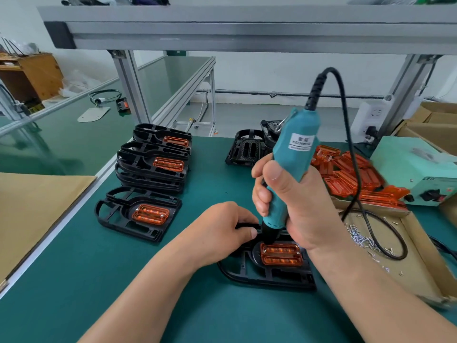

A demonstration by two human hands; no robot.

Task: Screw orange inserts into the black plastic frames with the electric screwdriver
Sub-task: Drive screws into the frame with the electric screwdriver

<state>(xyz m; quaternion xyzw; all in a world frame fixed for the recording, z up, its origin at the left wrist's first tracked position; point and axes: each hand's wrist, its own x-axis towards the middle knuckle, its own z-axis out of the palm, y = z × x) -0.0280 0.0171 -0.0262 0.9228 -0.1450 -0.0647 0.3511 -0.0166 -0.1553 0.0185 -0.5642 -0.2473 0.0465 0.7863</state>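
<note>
Orange insert (281,254), translucent and ribbed, is seen from the head view seated in the oval recess of a black plastic frame (267,276). The frame is laid flat on the green bench (123,280), close to the person and slightly right of centre.

The electric screwdriver (291,164) — teal, corded, held nearly upright — is gripped in the right hand (284,194), whose fingers and thumb are wrapped round its barrel. Its dark nose is set down on the insert's far left corner, judged to be where a screw is being driven. The left hand (222,231) is curled over the frame's far edge, fingers closed on the plastic, presumably so that the frame is kept from twisting under the tool.

To the left, stacks of finished frames (153,164) with inserts fitted are ranged along the bench edge, with a single finished frame (138,216) laid in front of them — likely kept clear of the working side. At the right, within easy reach of the tool hand, a heap of loose inserts (351,174) and a cardboard tray (408,256) strewn with small screws (363,240) are placed. Bare frames (247,147) are piled behind the screwdriver.
</note>
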